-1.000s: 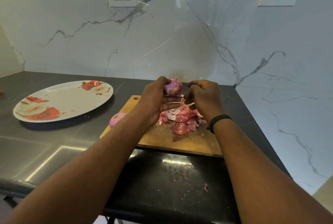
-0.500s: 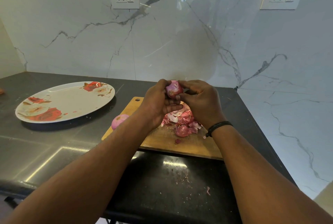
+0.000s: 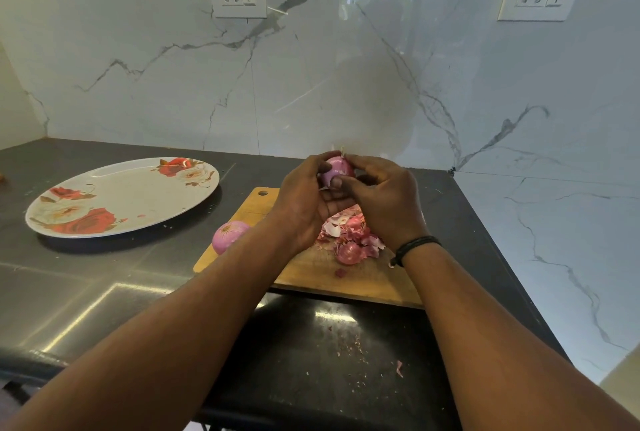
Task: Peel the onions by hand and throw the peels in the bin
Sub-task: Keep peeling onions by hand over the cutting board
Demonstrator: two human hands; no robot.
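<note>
I've got the glossy pink-purple round onion (image 3: 336, 169) up above the wooden cutting board (image 3: 363, 278), cupped between both hands: my left hand (image 3: 304, 203) curls around it from nine o'clock, my right hand (image 3: 384, 198) wraps it from three o'clock, thumb pressed on its lower front. Its skin looks smooth, a pale stem tip poking out at twelve. Directly below at six o'clock sits the pile of papery pink peels (image 3: 349, 233); a second pink onion (image 3: 227, 235) rests at the board's left edge.
</note>
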